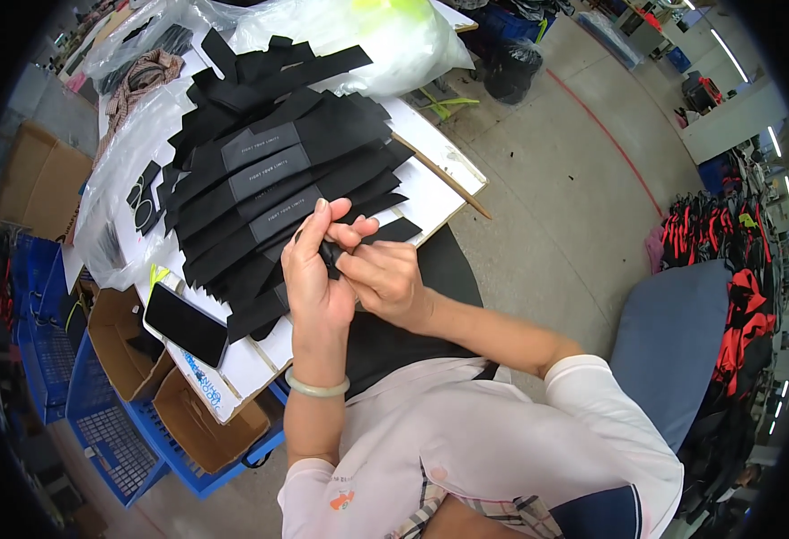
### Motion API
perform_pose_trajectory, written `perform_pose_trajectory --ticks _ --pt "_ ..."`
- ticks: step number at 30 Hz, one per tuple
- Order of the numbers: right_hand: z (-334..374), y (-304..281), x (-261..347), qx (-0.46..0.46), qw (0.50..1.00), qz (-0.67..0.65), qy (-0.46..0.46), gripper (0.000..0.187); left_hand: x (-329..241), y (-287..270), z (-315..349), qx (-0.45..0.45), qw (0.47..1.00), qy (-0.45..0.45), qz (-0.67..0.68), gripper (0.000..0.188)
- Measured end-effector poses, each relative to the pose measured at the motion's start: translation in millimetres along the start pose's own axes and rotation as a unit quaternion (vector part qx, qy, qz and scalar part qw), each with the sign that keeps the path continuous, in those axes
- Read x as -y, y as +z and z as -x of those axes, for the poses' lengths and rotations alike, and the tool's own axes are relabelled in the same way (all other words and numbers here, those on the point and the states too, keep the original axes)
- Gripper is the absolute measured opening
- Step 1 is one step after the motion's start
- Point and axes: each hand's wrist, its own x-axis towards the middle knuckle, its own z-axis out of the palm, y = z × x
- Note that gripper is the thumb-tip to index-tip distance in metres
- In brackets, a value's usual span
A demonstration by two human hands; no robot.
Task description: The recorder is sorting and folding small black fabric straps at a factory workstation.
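Note:
Both my hands meet above the near right side of a pile of black fabric strips (pixel 314 148). Between them is a small dark piece (pixel 330 255), mostly covered by fingers; what kind it is, I cannot make out. My left hand (pixel 314 269), with a pale bangle (pixel 317 388) on its wrist, is turned palm inward, fingers bent around the piece. My right hand (pixel 385 277) pinches the same piece from the right, its fingers curled. The strips lie fanned in overlapping rows, several with a grey printed patch (pixel 270 177) in the middle.
The strips rest on a white tabletop (pixel 255 368). A dark-screened phone (pixel 186 325) lies at its left near edge, scissors (pixel 143 202) farther back. A wooden stick (pixel 444 175) juts past the right edge. Cardboard boxes (pixel 206 422) and blue crates (pixel 111 431) stand below left; plastic bags (pixel 367 45) lie behind.

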Motion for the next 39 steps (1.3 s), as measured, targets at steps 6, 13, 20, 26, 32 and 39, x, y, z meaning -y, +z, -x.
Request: perform_pose_trajectory --ticks 6,13,20,26,32,39 --pt "-27.2 -21.6 7.8 0.177 0.813 -0.399 0.386 0.002 -8.5 5.0 -6.4 -0.041 0.998 -0.038 0.005 0.031" --pt "-18.6 -23.4 4.1 0.062 0.616 -0.588 0.520 0.018 0.3 1.7 -0.7 0.065 0.993 0.041 0.086 0.044" --pt "-8.8 -10.8 21.9 -0.051 0.972 -0.074 0.216 0.006 5.2 8.9 4.7 0.005 0.996 0.080 0.047 0.042" --pt "-16.3 -31.4 12.2 0.151 0.765 -0.467 0.417 0.007 -4.9 7.2 7.2 0.065 0.998 0.022 -0.007 0.039" --pt "-12.0 -18.5 15.2 0.056 0.543 -0.616 0.568 0.010 13.7 7.6 6.4 0.100 0.974 0.138 -0.149 0.038" --pt "1.2 -1.7 15.8 -0.114 0.963 -0.094 0.226 0.011 11.7 -3.4 -1.3 -0.006 0.992 -0.058 0.115 0.038"
